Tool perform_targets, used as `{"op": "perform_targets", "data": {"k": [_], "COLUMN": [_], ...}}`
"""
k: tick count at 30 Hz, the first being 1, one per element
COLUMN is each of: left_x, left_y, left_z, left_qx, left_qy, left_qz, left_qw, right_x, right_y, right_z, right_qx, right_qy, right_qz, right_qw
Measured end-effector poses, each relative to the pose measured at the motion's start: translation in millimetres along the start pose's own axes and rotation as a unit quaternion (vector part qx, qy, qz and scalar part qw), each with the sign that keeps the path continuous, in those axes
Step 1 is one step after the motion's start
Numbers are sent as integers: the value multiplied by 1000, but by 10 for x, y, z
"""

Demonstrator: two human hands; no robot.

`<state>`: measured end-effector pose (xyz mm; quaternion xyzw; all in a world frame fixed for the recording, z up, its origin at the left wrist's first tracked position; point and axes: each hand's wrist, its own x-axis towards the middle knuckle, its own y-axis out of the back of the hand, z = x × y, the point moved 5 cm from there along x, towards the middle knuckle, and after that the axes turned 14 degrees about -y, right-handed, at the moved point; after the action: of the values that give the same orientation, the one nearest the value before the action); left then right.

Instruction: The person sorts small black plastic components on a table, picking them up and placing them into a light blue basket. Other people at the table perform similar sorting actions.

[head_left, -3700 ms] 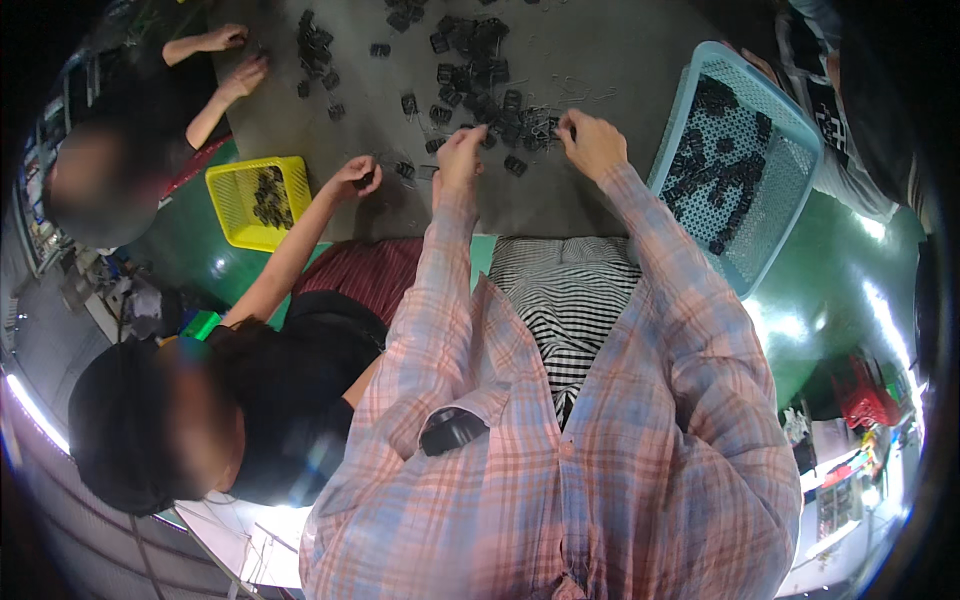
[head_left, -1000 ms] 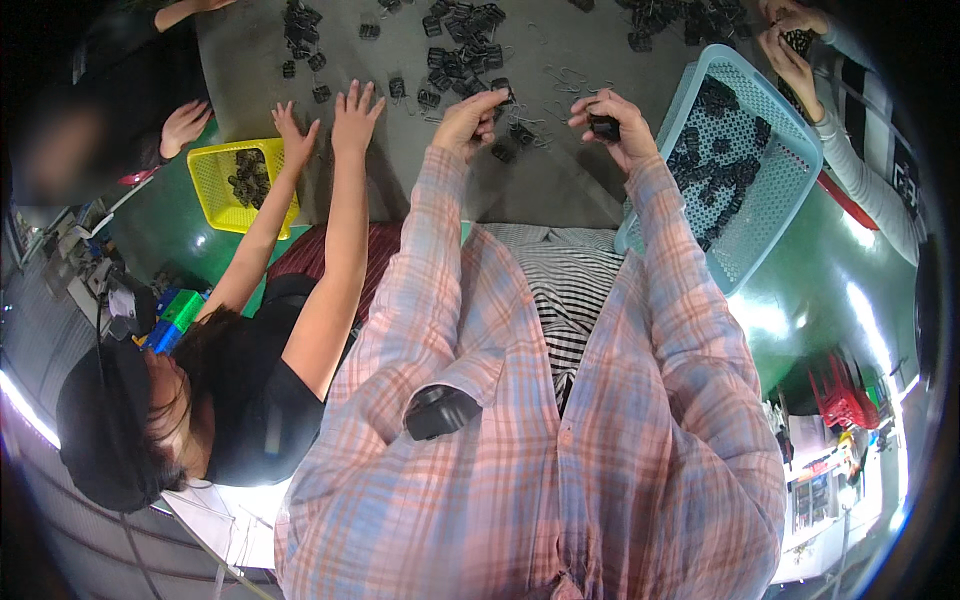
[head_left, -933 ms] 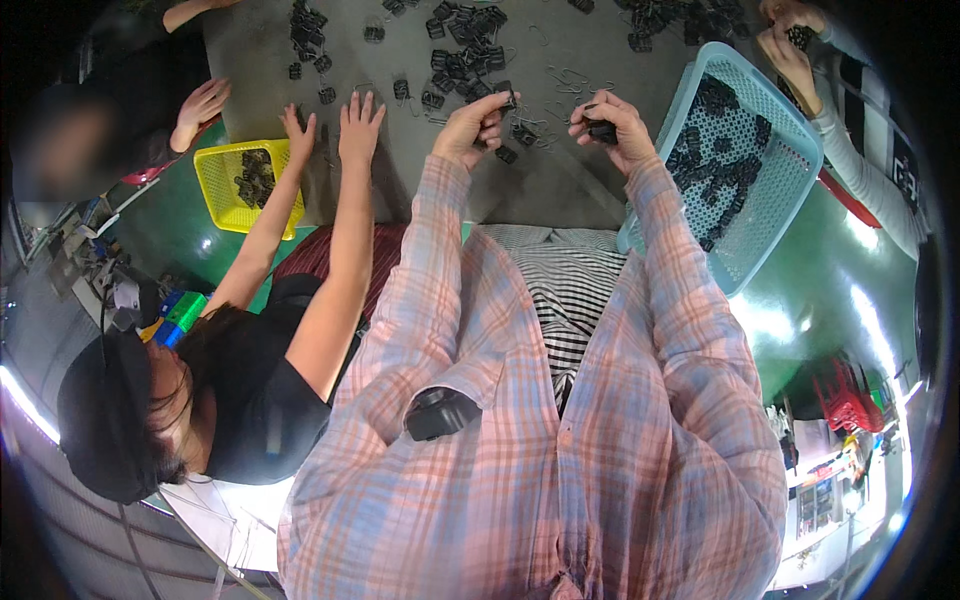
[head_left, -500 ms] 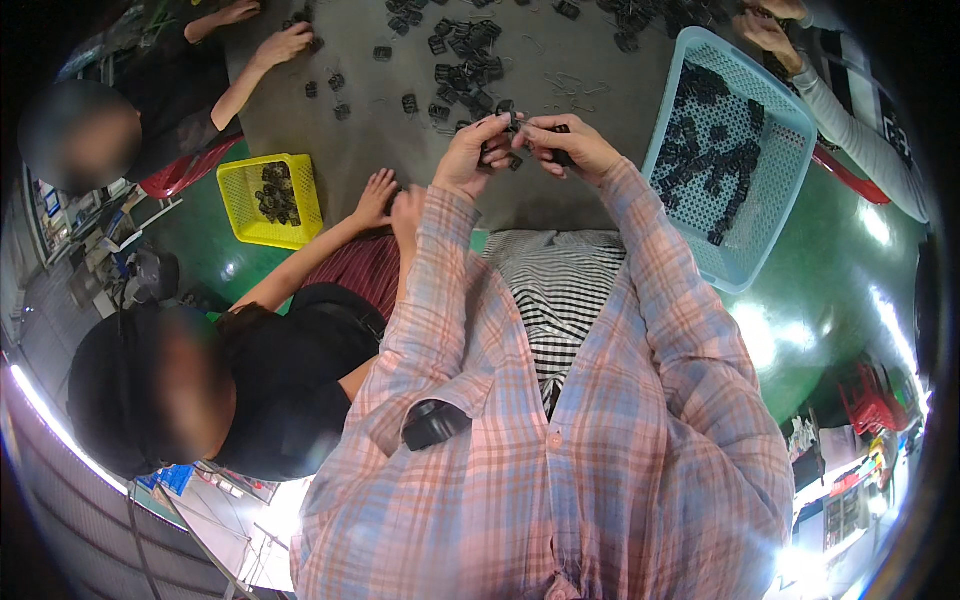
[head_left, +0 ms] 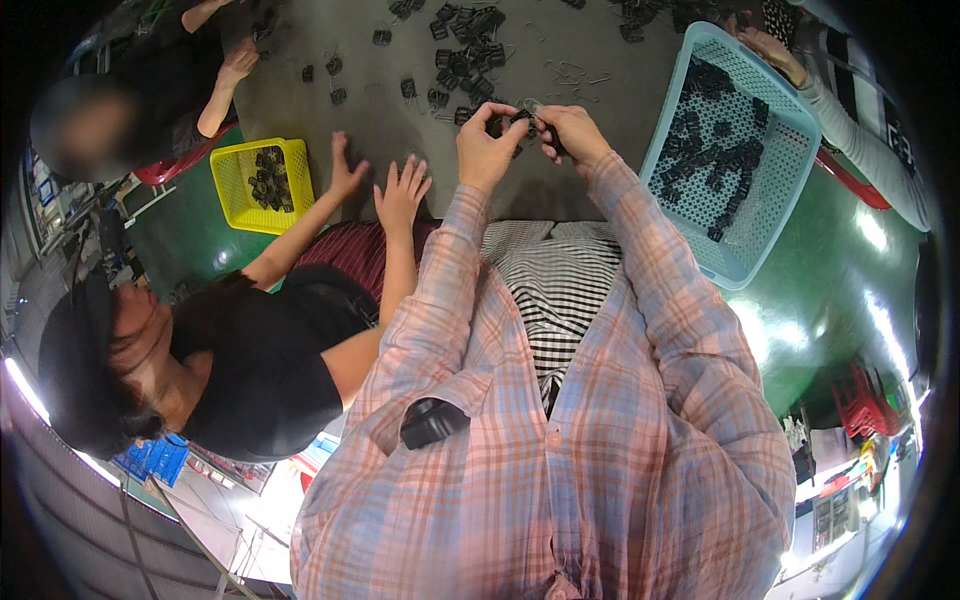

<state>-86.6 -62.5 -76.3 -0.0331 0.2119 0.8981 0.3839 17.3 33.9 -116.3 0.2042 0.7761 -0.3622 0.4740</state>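
Note:
Above the near part of the grey table, my two hands meet over small work. My left hand (head_left: 487, 150) is closed, with thumb and index finger pinching a small black plastic part (head_left: 522, 117). Close on its right, my right hand (head_left: 574, 133) curls around a slim black handle-like piece (head_left: 556, 142); its kind is mostly hidden by the fingers. A bit of thin wire shows between the hands. Just beyond them lies a heap of similar black plastic parts (head_left: 468, 62), several with wire hooks. Loose wire hooks (head_left: 575, 75) are scattered to the right of the heap.
A light-blue basket (head_left: 735, 262) with black parts stands at the right, a co-worker's hand (head_left: 768, 48) at its far edge. On the left is a yellow basket (head_left: 232, 190) with black parts. Beside me a co-worker's hands (head_left: 402, 190) hover at the table's near edge (head_left: 440, 212).
My hands have shifted slightly, and the black part has turned between them. The neighbouring co-worker's hands have spread apart and the head has moved left. The far-left co-worker's hand has drawn back left.

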Motion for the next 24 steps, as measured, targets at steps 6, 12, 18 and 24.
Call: {"op": "perform_targets", "data": {"k": [6, 12, 18, 24], "left_x": [-35, -257, -508, -42], "left_y": [-2, -1031, -1607, -442], "left_z": [-97, 74, 680, -577], "left_qx": [74, -88, -107, 68], "left_qy": [-1, 93, -103, -61], "left_qz": [53, -178, -213, -34], "left_qw": [996, 976, 966, 995], "right_x": [45, -998, -1553, -1314], "right_y": [383, 1307, 2101, 1107], "right_z": [-75, -131, 127, -101], "right_qx": [-282, -204, -415, -319], "right_qy": [295, 266, 205, 307], "right_qz": [435, 480, 635, 497], "right_qw": [802, 811, 618, 746]}}
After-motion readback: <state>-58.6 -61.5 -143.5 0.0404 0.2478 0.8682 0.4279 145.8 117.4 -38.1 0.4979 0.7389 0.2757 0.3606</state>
